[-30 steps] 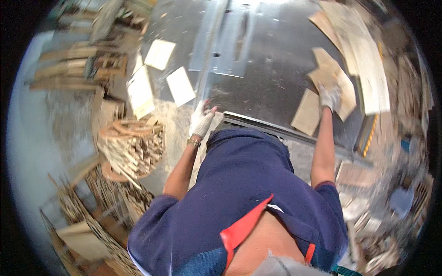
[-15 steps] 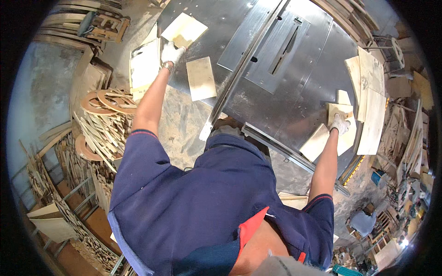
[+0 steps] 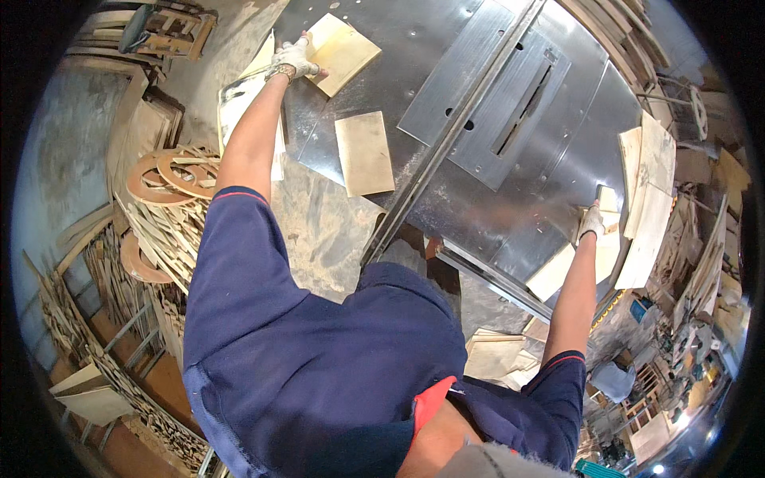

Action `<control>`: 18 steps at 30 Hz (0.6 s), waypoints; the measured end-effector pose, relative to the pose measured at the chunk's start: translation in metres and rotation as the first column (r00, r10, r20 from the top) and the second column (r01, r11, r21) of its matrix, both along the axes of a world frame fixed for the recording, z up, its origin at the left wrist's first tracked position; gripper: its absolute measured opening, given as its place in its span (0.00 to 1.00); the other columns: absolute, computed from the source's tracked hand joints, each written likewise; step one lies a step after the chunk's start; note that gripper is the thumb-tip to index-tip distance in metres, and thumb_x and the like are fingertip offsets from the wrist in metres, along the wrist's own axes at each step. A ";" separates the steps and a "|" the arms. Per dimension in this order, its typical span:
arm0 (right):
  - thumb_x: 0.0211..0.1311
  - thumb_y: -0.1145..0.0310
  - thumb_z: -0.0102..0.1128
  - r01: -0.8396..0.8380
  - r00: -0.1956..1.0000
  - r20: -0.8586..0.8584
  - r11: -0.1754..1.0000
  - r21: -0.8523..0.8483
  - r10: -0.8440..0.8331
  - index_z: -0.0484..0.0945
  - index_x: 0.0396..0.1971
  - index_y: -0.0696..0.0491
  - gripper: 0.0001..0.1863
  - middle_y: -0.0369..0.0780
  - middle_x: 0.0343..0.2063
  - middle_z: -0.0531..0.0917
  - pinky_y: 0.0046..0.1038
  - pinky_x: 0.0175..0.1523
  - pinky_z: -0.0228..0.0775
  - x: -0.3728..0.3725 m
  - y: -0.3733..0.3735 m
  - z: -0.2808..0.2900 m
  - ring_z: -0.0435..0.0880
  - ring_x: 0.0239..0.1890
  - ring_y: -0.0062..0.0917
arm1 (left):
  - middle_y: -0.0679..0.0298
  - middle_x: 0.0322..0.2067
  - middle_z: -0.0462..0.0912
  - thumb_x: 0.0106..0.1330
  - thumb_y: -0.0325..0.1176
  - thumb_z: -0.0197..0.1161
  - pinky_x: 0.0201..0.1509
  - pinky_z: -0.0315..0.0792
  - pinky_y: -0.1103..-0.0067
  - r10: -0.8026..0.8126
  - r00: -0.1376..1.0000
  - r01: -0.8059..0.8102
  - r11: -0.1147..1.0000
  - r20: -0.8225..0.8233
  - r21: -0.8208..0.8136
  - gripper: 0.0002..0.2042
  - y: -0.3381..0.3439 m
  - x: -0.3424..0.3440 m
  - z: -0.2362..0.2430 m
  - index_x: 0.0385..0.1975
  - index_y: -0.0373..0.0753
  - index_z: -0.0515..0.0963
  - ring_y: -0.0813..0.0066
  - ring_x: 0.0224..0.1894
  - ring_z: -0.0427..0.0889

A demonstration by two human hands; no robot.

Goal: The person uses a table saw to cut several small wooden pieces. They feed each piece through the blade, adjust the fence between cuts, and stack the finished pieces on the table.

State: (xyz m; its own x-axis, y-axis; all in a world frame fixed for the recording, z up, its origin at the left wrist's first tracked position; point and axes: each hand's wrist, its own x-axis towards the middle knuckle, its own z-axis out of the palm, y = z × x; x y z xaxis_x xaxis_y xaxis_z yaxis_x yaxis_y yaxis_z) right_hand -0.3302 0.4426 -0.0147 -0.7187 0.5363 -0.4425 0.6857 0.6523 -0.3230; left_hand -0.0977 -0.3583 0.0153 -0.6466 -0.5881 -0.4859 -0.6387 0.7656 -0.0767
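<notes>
My left hand, in a pale work glove, reaches out at the upper left. Its fingers are spread against the left edge of a pale rectangular wooden board on a metal saw table. A smaller board lies flat nearer to me. Far to the right, my gloved right hand has its fingers closed at the edge of a small wooden board; part of its grip is hidden. A light board lies beside that hand, at the table's near edge.
A long metal rail crosses the table, with a slotted plate to its right. Long boards are stacked along the right edge. Offcut strips and wooden rings are heaped at left. More boards lie below the table.
The view has shifted slightly. My left hand has pushed its board a little away from me and now spreads along its edge. The stained board under my right hand no longer shows flat.
</notes>
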 end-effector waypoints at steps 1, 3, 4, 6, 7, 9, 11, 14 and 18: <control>0.68 0.33 0.45 0.108 0.994 -0.024 0.992 -0.060 -0.109 0.70 0.65 0.61 0.45 0.47 0.64 0.74 0.34 0.64 0.68 0.001 0.004 -0.006 0.78 0.60 0.37 | 0.42 0.66 0.67 0.33 0.71 0.76 0.70 0.65 0.60 -0.017 0.999 0.019 0.998 0.035 -0.054 0.72 0.004 -0.003 0.004 0.78 0.45 0.42 0.45 0.67 0.68; 0.67 0.36 0.47 -0.006 0.999 0.053 0.999 0.046 0.004 0.74 0.62 0.59 0.41 0.46 0.63 0.76 0.34 0.64 0.68 -0.006 0.010 -0.018 0.78 0.59 0.36 | 0.42 0.63 0.70 0.35 0.71 0.75 0.67 0.68 0.62 0.011 1.000 -0.012 0.989 -0.013 -0.150 0.67 0.014 -0.002 0.010 0.77 0.45 0.49 0.47 0.63 0.73; 0.67 0.37 0.48 -0.068 0.994 0.093 0.993 0.096 0.059 0.75 0.61 0.58 0.39 0.46 0.62 0.77 0.34 0.63 0.69 -0.009 0.014 -0.024 0.79 0.59 0.35 | 0.42 0.61 0.72 0.36 0.71 0.75 0.65 0.69 0.62 0.023 0.999 -0.030 0.979 -0.041 -0.203 0.65 0.017 0.000 0.012 0.76 0.45 0.53 0.48 0.62 0.75; 0.67 0.40 0.50 -0.187 0.972 0.176 0.965 0.185 0.155 0.79 0.58 0.56 0.36 0.46 0.61 0.78 0.34 0.62 0.69 -0.011 0.022 -0.030 0.79 0.58 0.34 | 0.41 0.58 0.75 0.42 0.68 0.74 0.63 0.71 0.65 0.078 0.974 -0.095 0.993 -0.212 -0.073 0.59 0.018 0.009 0.018 0.73 0.41 0.58 0.51 0.60 0.77; 0.66 0.41 0.50 -0.242 0.957 0.217 0.944 0.225 0.194 0.80 0.57 0.55 0.34 0.45 0.60 0.79 0.34 0.62 0.69 -0.009 0.025 -0.030 0.79 0.58 0.33 | 0.41 0.57 0.76 0.45 0.66 0.74 0.62 0.72 0.67 0.100 0.944 -0.114 0.993 -0.316 -0.027 0.56 0.016 0.013 0.022 0.72 0.38 0.61 0.53 0.59 0.78; 0.64 0.47 0.53 -0.231 0.967 0.184 0.905 0.358 0.174 0.87 0.47 0.51 0.26 0.45 0.52 0.85 0.34 0.60 0.71 0.001 0.027 -0.022 0.83 0.53 0.33 | 0.42 0.46 0.80 0.51 0.62 0.71 0.56 0.74 0.66 0.122 0.766 -0.102 0.992 -0.631 0.068 0.40 0.030 0.033 0.021 0.56 0.35 0.73 0.50 0.54 0.81; 0.64 0.47 0.54 -0.109 0.994 0.033 0.923 0.370 0.104 0.88 0.45 0.52 0.26 0.45 0.49 0.86 0.35 0.59 0.71 0.026 0.024 -0.010 0.83 0.51 0.36 | 0.44 0.38 0.83 0.58 0.55 0.69 0.51 0.75 0.66 0.234 0.596 -0.126 0.972 -0.769 0.198 0.30 0.052 0.050 0.019 0.45 0.30 0.79 0.50 0.48 0.82; 0.57 0.44 0.61 0.012 0.991 -0.132 0.977 0.212 0.016 0.81 0.55 0.54 0.33 0.51 0.51 0.84 0.37 0.60 0.71 0.059 0.025 0.024 0.82 0.52 0.44 | 0.55 0.25 0.79 0.65 0.45 0.66 0.40 0.71 0.66 0.319 0.390 -0.145 0.948 -0.864 0.285 0.21 0.092 0.076 0.029 0.35 0.27 0.76 0.64 0.30 0.76; 0.45 0.39 0.72 0.143 0.942 -0.332 0.945 0.295 -0.039 0.68 0.68 0.49 0.51 0.57 0.55 0.79 0.43 0.62 0.69 0.142 0.033 0.049 0.78 0.58 0.47 | 0.73 0.23 0.72 0.69 0.44 0.66 0.29 0.63 0.78 0.777 0.124 -0.162 0.629 -0.617 0.760 0.15 0.155 0.115 0.057 0.29 0.39 0.75 0.83 0.25 0.67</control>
State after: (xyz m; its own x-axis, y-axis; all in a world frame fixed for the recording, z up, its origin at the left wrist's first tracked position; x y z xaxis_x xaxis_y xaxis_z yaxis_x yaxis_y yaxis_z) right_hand -0.1887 0.4754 0.0345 -0.7346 0.6785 0.0007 0.6415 0.6950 -0.3247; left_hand 0.0173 -0.2037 0.0727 -0.4606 -0.8753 -0.1473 -0.2782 -0.0151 0.9604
